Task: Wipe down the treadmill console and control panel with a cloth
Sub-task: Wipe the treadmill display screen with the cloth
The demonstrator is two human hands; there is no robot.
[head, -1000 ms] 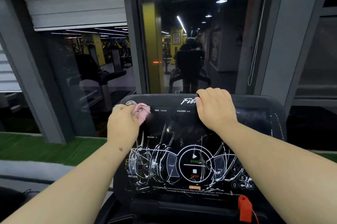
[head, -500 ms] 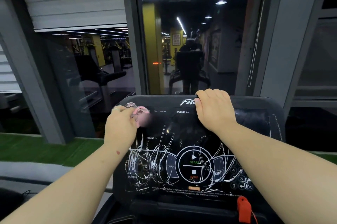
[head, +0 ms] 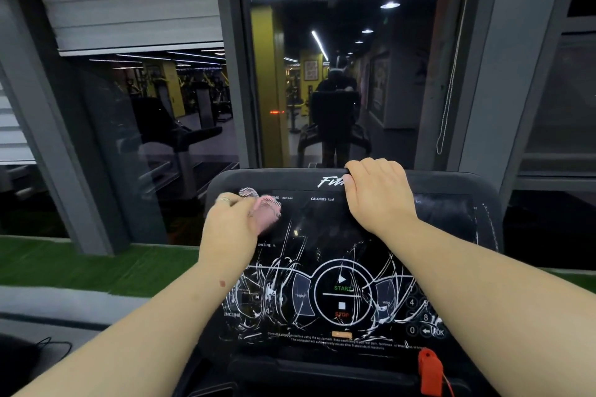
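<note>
My left hand (head: 230, 232) pinches the pink cloth (head: 267, 212), blurred, probably touching the console (head: 322, 235) upper-left corner; smeared panel lies below-right. Right hand (head: 377, 193) fingers curl over the console's top edge.

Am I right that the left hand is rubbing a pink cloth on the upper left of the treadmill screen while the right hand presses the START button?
Not quite. In the head view the right hand grips the top edge of the console, well above the START button. The rest holds: the left hand holds the pink cloth against the screen's upper left.
</note>
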